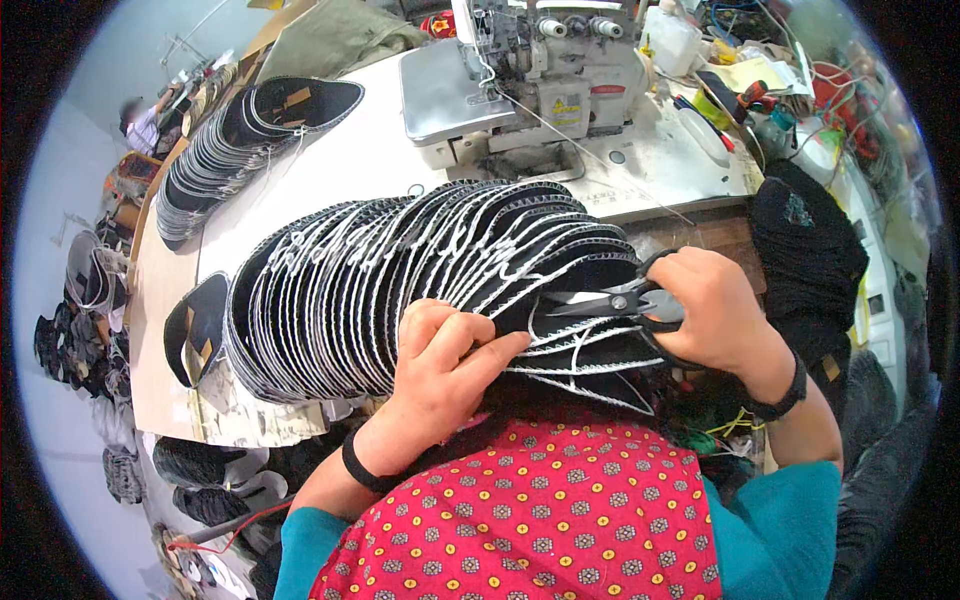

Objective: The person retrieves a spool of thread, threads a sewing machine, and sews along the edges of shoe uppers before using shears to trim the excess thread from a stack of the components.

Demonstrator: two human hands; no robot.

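Note:
A long row of black curved fabric pieces point(330, 290) with white overlocked edges leans across the front of the table, close to my body. My left hand point(440, 350) is closed, with its fingers curled on the edges of the black pieces near the row's right end. The index finger points toward white thread between the edges. My right hand point(715, 310) grips the handles of dark-handled scissors point(600, 303). Their blades point left, parted a little, over the right end of the row. White thread chains cross between several edges there.
An overlock sewing machine point(560, 90) stands behind the row, with a thread running from it to the right. Another stack of black pieces point(215, 165) lies at the far left, and a single piece point(198, 330) nearer. Dark fabric point(805, 240) is heaped at the right.

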